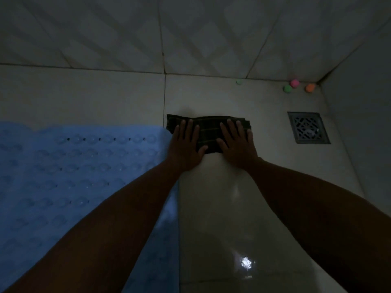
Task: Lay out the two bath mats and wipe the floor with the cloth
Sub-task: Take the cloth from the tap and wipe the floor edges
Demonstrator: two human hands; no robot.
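A dark folded cloth [209, 125] lies flat on the pale tiled floor [232, 208], just past the corner of a blue bath mat [63, 176]. The mat is spread on the floor at the left and has rows of bumps and small holes. My left hand [186, 144] presses flat on the cloth's left part, fingers straight and spread. My right hand [237, 142] presses flat on its right part in the same way. Only one mat is in view.
A square metal floor drain [307, 127] sits to the right of the cloth. Small coloured balls, green [287, 89], pink [294, 82] and orange [310, 87], lie in the far right corner. Tiled walls [190, 34] rise behind and at the right. The room is dim.
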